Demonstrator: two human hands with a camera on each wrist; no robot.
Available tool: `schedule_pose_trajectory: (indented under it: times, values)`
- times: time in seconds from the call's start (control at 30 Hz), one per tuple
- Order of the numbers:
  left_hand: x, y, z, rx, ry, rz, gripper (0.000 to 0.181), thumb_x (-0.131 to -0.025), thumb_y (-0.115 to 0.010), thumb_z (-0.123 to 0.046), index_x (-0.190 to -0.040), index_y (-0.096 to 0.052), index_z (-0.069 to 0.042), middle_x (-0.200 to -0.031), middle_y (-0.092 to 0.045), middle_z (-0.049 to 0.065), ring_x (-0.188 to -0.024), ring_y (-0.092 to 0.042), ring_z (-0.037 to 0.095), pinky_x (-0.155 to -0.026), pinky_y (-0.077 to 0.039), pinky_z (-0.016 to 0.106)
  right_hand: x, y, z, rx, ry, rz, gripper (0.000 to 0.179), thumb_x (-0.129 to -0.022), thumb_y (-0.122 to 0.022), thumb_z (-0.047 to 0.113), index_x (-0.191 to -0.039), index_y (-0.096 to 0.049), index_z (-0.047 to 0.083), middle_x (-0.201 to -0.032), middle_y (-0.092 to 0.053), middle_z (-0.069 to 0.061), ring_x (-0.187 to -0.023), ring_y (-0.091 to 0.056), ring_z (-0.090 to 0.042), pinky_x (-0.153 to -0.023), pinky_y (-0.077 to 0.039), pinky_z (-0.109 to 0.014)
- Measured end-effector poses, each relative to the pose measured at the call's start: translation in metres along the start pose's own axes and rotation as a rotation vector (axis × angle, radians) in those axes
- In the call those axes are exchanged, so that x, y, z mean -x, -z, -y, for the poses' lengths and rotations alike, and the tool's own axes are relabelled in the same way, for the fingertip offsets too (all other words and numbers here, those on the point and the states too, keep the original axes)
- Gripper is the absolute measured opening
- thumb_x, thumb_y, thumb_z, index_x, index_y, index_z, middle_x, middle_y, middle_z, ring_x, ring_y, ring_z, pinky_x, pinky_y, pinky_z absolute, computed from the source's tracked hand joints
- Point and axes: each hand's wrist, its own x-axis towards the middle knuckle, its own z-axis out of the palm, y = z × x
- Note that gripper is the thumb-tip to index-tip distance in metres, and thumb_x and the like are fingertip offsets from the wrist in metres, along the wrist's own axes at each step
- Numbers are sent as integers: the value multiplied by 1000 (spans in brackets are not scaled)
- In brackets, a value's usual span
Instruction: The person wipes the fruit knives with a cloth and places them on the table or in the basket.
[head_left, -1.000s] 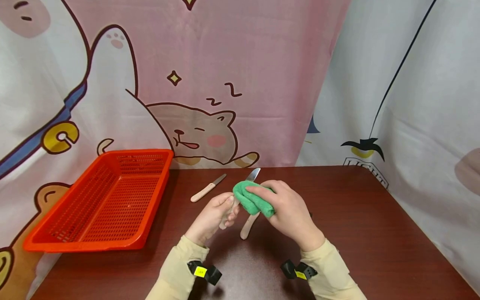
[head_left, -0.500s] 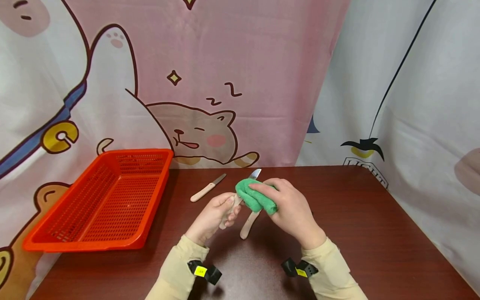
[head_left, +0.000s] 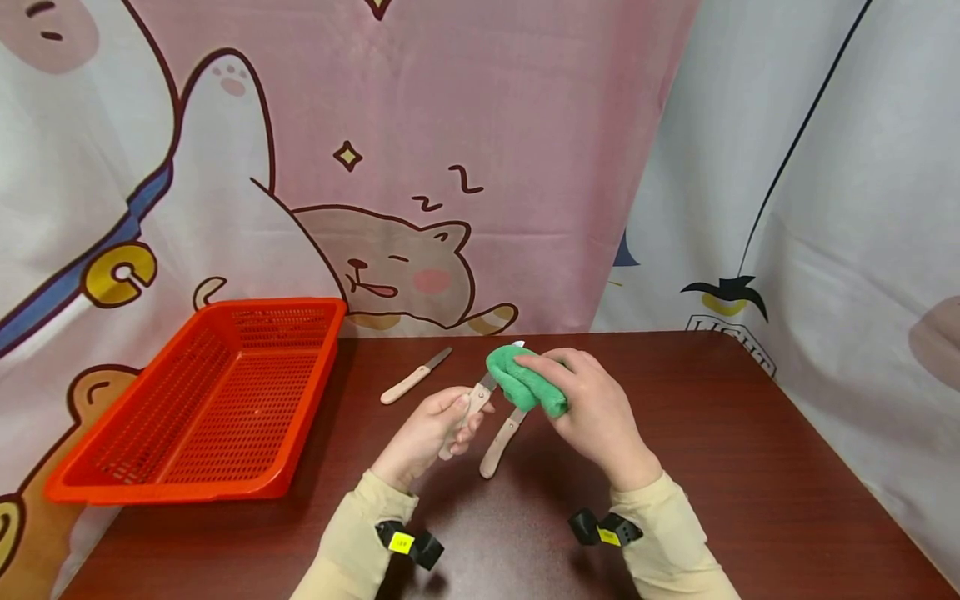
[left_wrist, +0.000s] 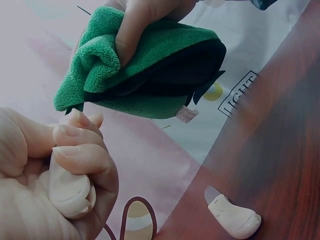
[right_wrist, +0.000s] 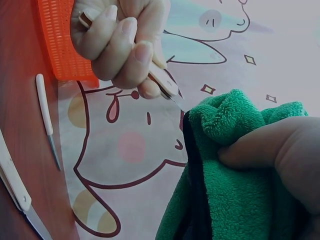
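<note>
My left hand grips the pale handle of a small knife, its blade pointing up and away to the right. Folded over that blade is a green cloth, which my right hand pinches between thumb and fingers. A short stretch of blade shows by the handle and the tip peeks out beyond the cloth; the rest is covered. In the left wrist view the cloth has a dark edge and a small white tag. A second pale-handled knife lies on the table below, its blade partly hidden by the cloth.
Another knife lies farther back on the brown table. To the left stands an orange-red slotted basket. A printed curtain hangs right behind the table.
My right hand has slid the cloth along the blade, away from the handle and toward the tip. More blade now shows beside the handle; my left hand stays nearly still.
</note>
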Motion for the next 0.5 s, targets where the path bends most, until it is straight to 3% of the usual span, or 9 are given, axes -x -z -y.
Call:
schedule_pose_trajectory:
  times: [0.5]
  values:
    - [-1,0,1,-10,5,24,37,-107,-37,-11,-116,-45,24,-75,-49,-2,-58,-42,4,-48,-34,15,1,5,-10,20,-41,-43,70,-67,-75,-16,-126,-68,21,-109,-64,-6,-98,-59,-29,-70,-52,-43]
